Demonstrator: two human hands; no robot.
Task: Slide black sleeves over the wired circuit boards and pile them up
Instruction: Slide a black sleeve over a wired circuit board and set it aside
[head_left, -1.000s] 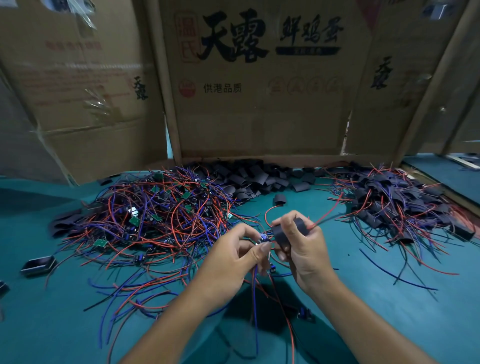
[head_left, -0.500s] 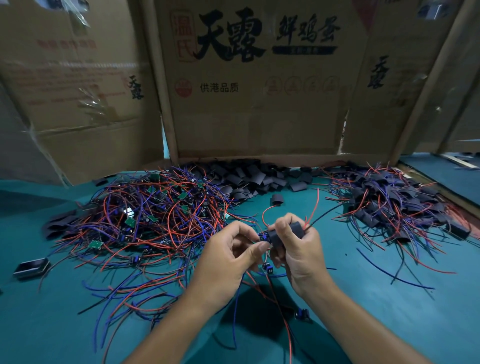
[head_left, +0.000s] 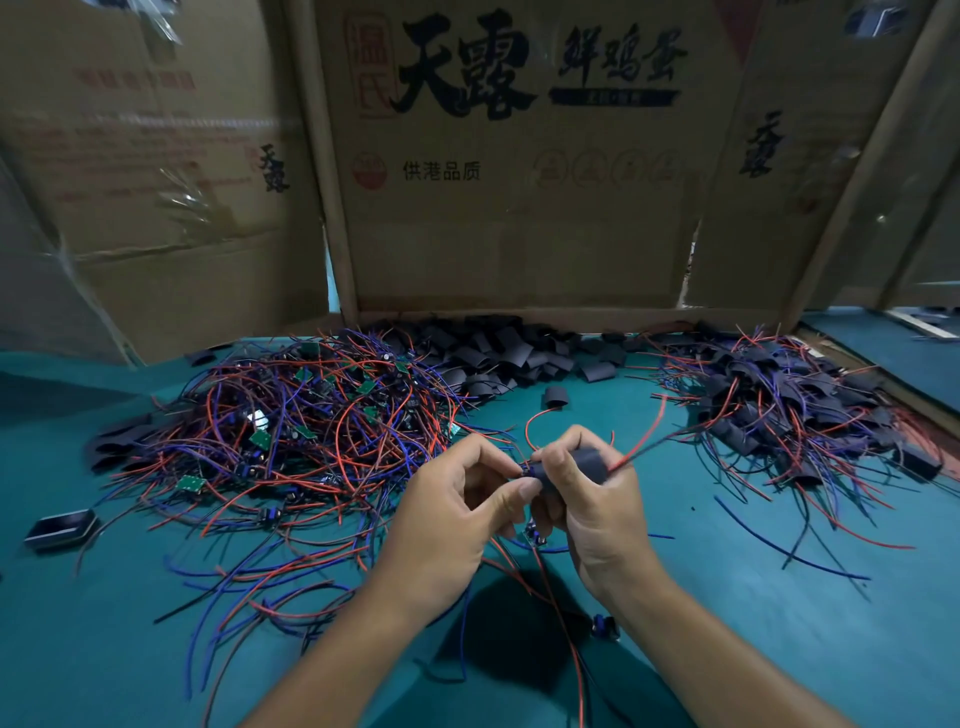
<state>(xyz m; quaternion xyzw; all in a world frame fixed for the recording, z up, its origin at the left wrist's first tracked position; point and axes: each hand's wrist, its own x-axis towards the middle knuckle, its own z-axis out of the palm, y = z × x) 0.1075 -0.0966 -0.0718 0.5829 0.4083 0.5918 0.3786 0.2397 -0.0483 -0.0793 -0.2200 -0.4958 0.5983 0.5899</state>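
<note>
Above the middle of the teal table (head_left: 779, 649), my right hand (head_left: 597, 499) grips a black sleeve (head_left: 589, 462) with red and black wires coming out of its right end. My left hand (head_left: 457, 509) pinches the small circuit board (head_left: 529, 469) at the sleeve's left mouth; most of the board is hidden by fingers. A tangled heap of bare wired boards (head_left: 291, 431) lies to the left. Loose black sleeves (head_left: 509, 353) are heaped at the back centre. Sleeved boards (head_left: 789, 410) are piled on the right.
Cardboard walls (head_left: 519, 182) close off the back and sides. A single sleeve (head_left: 555, 397) stands alone behind my hands. A small dark box (head_left: 62, 527) lies at the far left. Loose wires trail under my wrists, with another board (head_left: 602, 626) near my right forearm.
The sleeve has slid further left over the board, leaving less of the board showing at my left fingertips. The wires out of the sleeve's right end now stick out further.
</note>
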